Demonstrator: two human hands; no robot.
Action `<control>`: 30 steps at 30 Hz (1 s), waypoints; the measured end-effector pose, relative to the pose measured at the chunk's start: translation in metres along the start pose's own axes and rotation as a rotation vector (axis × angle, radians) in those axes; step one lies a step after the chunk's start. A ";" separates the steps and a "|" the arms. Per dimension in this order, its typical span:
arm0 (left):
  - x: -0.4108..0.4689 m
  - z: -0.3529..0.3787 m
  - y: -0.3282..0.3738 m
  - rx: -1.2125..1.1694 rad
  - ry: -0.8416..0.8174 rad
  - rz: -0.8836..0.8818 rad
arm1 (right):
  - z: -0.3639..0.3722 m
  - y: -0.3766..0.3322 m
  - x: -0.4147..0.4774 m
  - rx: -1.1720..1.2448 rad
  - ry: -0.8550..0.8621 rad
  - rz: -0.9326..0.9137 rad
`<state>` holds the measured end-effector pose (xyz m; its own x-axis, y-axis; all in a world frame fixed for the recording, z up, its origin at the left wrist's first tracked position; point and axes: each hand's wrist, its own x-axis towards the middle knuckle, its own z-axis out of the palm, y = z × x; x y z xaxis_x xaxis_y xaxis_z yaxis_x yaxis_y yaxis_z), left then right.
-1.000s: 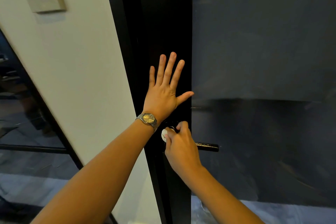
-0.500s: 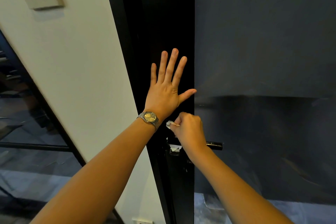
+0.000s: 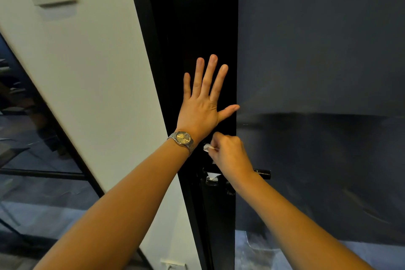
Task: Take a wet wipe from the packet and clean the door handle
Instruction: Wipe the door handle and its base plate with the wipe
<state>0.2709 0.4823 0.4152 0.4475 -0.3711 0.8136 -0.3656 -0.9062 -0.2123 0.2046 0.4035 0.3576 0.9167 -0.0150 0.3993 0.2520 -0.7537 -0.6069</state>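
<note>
Dark door [image 3: 203,17], left hand [image 3: 202,109] flat (spread), right hand [image 3: 230,153] pinching wipe [image 3: 207,148]

The door frame [image 3: 197,28] was black, the wet wipe [image 3: 207,147] white, the wall [image 3: 92,72] off-white, the watch [image 3: 183,139] silver with a gold face.

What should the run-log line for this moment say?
step: cleaning door handle | left hand: flat on black door | right hand: grips wet wipe, just above door handle
</note>
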 end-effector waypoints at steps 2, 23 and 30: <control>0.000 0.000 0.000 -0.001 0.003 0.006 | -0.001 0.001 0.000 -0.030 -0.012 -0.035; -0.001 -0.004 -0.001 -0.003 -0.030 0.031 | 0.005 0.012 -0.004 0.100 0.024 0.201; -0.001 -0.003 -0.001 0.000 -0.020 0.022 | 0.004 0.018 -0.003 0.088 -0.008 0.241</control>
<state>0.2682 0.4841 0.4163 0.4553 -0.3952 0.7978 -0.3756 -0.8977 -0.2303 0.2075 0.3924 0.3424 0.9558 -0.1819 0.2309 0.0518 -0.6688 -0.7416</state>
